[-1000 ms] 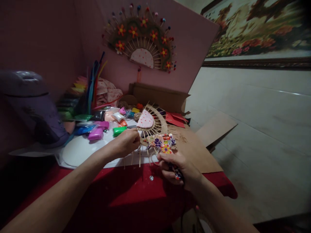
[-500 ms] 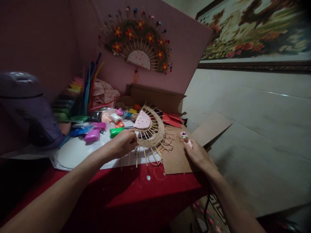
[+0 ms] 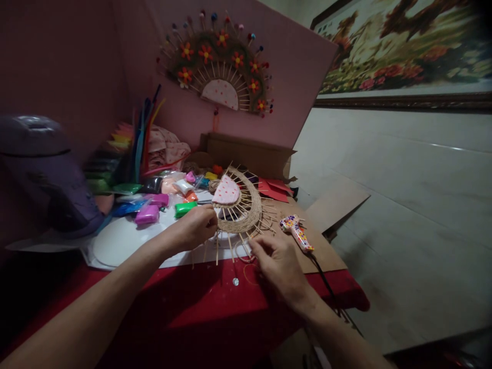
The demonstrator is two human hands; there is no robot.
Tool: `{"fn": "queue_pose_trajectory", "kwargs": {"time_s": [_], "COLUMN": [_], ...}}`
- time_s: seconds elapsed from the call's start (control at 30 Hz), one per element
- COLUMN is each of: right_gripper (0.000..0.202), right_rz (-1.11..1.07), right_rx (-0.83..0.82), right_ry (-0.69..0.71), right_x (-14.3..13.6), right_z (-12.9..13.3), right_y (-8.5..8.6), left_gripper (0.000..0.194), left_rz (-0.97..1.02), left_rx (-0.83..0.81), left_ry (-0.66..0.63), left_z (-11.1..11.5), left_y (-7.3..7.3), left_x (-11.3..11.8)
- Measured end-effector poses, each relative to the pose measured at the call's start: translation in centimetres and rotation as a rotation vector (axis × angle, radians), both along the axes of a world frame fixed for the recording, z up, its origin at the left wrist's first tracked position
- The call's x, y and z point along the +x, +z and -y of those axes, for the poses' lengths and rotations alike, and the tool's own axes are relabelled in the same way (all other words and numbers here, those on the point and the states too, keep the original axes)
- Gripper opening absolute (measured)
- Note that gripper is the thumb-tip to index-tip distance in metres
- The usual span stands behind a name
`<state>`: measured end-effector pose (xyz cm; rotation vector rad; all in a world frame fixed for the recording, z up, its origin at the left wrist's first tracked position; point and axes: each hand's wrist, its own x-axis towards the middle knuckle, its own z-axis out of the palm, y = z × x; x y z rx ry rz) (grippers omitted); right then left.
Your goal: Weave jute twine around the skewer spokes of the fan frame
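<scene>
A half-round fan of thin sticks woven with twine, with a dotted pink cloth half-circle at its centre, is held up over the table. My left hand is closed on its left end. At the fan's lower edge my right hand pinches, thumb against forefinger, beside the stick ends, where loose twine hangs in a loop; it seems to be on this twine. A flower-patterned glue gun lies on the cardboard sheet, to the right of the fan.
Packets of coloured clay and a white disc are at the left, by a purple bottle. Red sheets lie behind. A decorated fan is on the pink board. The glue gun's black cord crosses the table edge.
My right hand has let go of the glue gun, leaving it on the cardboard, and moved left to the fan's lower edge. My left hand and the fan have stayed nearly still.
</scene>
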<state>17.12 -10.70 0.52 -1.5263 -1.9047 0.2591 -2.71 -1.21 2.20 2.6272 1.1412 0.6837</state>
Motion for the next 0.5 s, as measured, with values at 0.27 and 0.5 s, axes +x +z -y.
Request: {"fn": "queue_pose_trajectory", "kwargs": {"time_s": [0.27, 0.5], "right_gripper": [0.030, 0.017], "right_rz": [0.325, 0.327], "right_rx": [0.192, 0.241], "right_ry": [-0.003, 0.002], "right_x": [-5.9, -6.7], "right_z": [0.2, 0.2], "right_y": [-0.5, -1.4], "left_gripper": [0.012, 0.012], "left_rz": [0.056, -0.052], "left_rx": [0.012, 0.007], "left_ry": [-0.033, 0.022], "left_z": [-0.2, 0.1], "left_y": [-0.6, -0.1], "left_x": [-0.2, -0.3]}}
